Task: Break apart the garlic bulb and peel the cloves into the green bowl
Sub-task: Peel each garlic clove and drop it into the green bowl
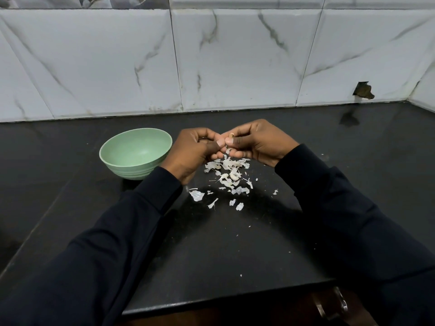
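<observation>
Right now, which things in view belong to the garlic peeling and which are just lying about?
Job: small pale garlic clove pinched between left hand and right hand; pale green round bowl.
Lying about: white papery peel scraps on black counter; broken hole in marbled wall tile.

Garlic clove [230, 138] right of green bowl [127, 169]
</observation>
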